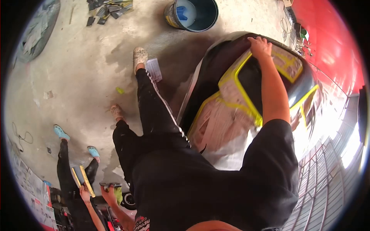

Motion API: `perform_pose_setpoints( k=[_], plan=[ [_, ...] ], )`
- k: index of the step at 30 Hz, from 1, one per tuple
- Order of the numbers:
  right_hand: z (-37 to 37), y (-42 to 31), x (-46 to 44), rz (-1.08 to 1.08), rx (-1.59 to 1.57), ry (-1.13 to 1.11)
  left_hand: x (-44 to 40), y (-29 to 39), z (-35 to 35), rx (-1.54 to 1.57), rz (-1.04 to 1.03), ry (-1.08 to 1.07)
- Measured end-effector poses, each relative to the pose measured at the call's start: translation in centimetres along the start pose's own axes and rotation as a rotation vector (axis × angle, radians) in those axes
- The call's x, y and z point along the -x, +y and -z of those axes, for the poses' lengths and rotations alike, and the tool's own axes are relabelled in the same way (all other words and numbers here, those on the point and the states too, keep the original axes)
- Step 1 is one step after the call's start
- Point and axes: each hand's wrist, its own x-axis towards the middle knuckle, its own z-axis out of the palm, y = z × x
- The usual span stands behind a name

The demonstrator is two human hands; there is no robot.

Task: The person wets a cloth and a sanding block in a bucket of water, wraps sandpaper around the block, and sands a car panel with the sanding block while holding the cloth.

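My right hand lies with fingers apart on the upper edge of a dark car body. Yellow masking tape borders its openings, and brownish masking paper covers the area nearer me. At the lower left, my left hand is closed on a dark flat block. A yellow-green cloth or pad shows beside that hand; whether I hold it too is unclear. Close by, a co-worker's hand grips a long yellow tool.
A dark bucket with cloudy water and a blue item stands beyond the car. Scattered dark sheets lie on the concrete floor. A printed paper is by my foot. The co-worker's blue clogs are at left, metal grating at right.
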Motion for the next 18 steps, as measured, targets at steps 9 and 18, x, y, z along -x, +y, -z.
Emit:
perform_pose_setpoints(
  k=[9, 18],
  plan=[
    [-2.9, 8.1, -16.3, 0.035, -0.109, -0.262, 2.7, 16.9, -1.8, -0.346, -0.007, 0.041],
    [-8.2, 7.3, -19.6, 0.118, -0.138, -0.418, 1.6, 30.5, -4.5, -0.276, 0.038, -0.059]
  ],
)
